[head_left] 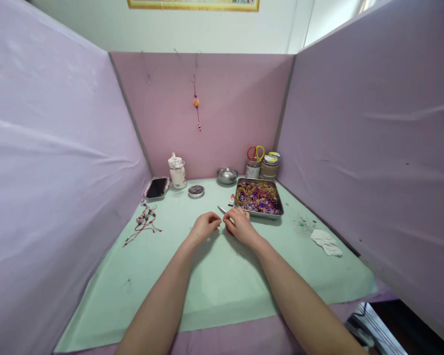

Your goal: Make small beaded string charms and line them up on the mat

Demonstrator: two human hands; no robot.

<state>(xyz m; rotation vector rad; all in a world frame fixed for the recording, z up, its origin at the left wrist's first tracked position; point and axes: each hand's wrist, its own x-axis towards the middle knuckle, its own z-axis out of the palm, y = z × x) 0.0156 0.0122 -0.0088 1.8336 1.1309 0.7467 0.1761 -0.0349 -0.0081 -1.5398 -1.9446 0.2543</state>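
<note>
My left hand (206, 224) is above the middle of the green cloth, thumb and fingertips pinched together. My right hand (240, 223) faces it a short gap away, its fingertips pinched too. Whatever lies between the fingertips is too small to make out. A pointed silver blade (221, 210) sticks out beyond my right hand, and a bit of red shows beneath the palm. I cannot tell whether that hand grips the bladed tool or merely covers it. Right behind my right hand stands a metal tray (262, 215) of purple beads and gold strands, with a small red-and-white item (231, 199) beside it.
At the back are a white bottle (177, 172), a round bead dish (196, 192), a steel bowl (227, 176), scissors (256, 153) in a cup and a lidded jar (270, 170). Left: a phone (158, 188) and red beaded cords (145, 219). Right: a crumpled tissue (326, 242). Fabric walls enclose three sides.
</note>
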